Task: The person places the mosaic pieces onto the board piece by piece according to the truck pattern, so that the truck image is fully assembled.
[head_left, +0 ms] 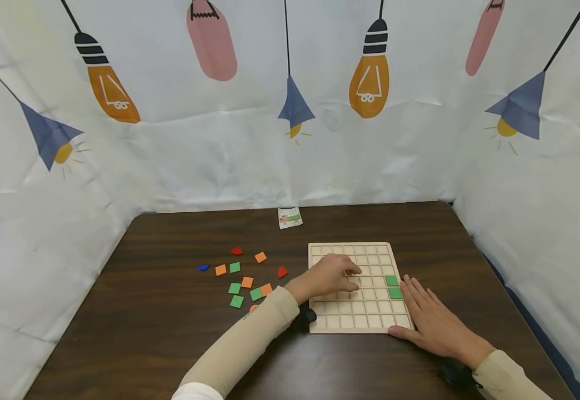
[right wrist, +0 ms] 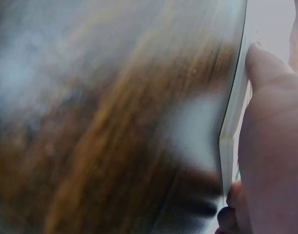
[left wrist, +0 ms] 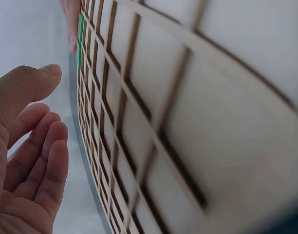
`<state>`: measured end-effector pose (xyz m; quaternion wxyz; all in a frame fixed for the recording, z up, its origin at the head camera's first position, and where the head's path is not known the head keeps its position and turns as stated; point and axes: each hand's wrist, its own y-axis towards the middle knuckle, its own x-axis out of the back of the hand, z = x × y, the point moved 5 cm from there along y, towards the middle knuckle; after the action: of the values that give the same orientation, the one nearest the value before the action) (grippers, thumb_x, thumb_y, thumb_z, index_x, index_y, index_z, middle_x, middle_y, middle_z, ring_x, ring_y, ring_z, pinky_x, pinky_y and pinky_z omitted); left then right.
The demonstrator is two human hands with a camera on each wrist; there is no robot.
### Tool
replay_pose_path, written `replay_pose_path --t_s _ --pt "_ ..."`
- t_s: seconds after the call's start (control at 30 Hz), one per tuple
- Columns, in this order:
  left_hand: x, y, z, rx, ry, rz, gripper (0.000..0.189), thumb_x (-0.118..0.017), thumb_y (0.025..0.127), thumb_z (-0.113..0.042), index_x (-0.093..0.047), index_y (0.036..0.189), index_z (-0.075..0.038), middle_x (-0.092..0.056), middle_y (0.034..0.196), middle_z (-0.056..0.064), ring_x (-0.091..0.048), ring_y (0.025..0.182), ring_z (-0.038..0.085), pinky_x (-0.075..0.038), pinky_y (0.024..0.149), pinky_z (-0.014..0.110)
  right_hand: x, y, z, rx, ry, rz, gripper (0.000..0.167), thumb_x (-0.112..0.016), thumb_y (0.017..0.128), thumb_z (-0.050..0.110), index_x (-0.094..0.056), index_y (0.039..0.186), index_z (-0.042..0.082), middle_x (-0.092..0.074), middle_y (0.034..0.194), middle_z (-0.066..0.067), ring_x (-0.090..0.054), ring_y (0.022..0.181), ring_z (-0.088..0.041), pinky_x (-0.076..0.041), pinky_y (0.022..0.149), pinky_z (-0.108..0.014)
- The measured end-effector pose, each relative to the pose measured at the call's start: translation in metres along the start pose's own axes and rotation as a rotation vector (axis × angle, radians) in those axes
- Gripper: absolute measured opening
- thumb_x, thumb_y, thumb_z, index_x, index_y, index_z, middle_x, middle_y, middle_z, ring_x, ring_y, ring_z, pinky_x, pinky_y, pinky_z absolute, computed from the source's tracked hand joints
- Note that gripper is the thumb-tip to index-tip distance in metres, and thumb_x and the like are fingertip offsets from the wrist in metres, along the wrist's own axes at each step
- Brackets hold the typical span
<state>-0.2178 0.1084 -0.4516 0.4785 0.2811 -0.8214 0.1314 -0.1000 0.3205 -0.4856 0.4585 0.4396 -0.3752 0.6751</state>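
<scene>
A pale wooden grid board (head_left: 340,322) lies on the dark table, with two green square tiles (head_left: 393,286) set in cells along its right side. My left hand (head_left: 327,276) hovers over the board's left and middle cells. In the left wrist view its fingers (left wrist: 54,165) are loosely bent, the thumb stands apart from them, and nothing lies between. With fingers straight, my right hand (head_left: 432,322) rests along the board's right edge. Its thumb (right wrist: 266,66) touches the board's near edge in the right wrist view.
Left of the board lie loose pieces: several orange squares (head_left: 220,270), several green squares (head_left: 237,301), red pieces (head_left: 282,271) and a blue piece (head_left: 203,268). A small printed card (head_left: 290,218) sits at the table's back edge. White patterned cloth (head_left: 210,161) surrounds the table (head_left: 120,333).
</scene>
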Motion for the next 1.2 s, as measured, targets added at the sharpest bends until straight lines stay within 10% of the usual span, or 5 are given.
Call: replay_pose_path --t_s 0.77,1.0,1.2 --pt "0.042 -0.097 0.055 0.161 0.018 -0.084 0.032 -0.075 0.096 -0.025 -0.076 0.123 -0.008 -0.074 0.113 0.005 -0.071 0.098 0.017 -0.058 0.083 0.025 -0.003 0.000 0.001 0.013 -0.014 0.010 0.110 -0.060 0.092 0.069 -0.016 0.165 0.000 -0.016 0.172 -0.026 -0.021 0.158 -0.048 -0.023 0.122 -0.064" --pt "0.050 -0.125 0.071 0.184 0.035 -0.135 0.031 -0.078 0.093 -0.023 -0.077 0.120 -0.008 -0.074 0.110 0.004 -0.071 0.095 0.016 -0.059 0.082 0.026 -0.004 0.000 0.002 0.030 -0.053 -0.011 0.108 -0.059 0.094 0.068 -0.016 0.165 0.000 -0.016 0.172 -0.026 -0.022 0.157 -0.048 0.026 0.124 -0.023" --pt "0.055 -0.146 0.081 0.196 0.047 -0.153 0.028 -0.079 0.092 -0.023 -0.078 0.116 -0.008 -0.076 0.107 0.004 -0.071 0.091 0.016 -0.058 0.078 0.024 -0.006 -0.001 0.003 0.035 -0.066 -0.012 0.108 -0.059 0.094 0.068 -0.017 0.165 -0.001 -0.018 0.171 -0.027 -0.024 0.157 -0.048 0.025 0.125 -0.024"
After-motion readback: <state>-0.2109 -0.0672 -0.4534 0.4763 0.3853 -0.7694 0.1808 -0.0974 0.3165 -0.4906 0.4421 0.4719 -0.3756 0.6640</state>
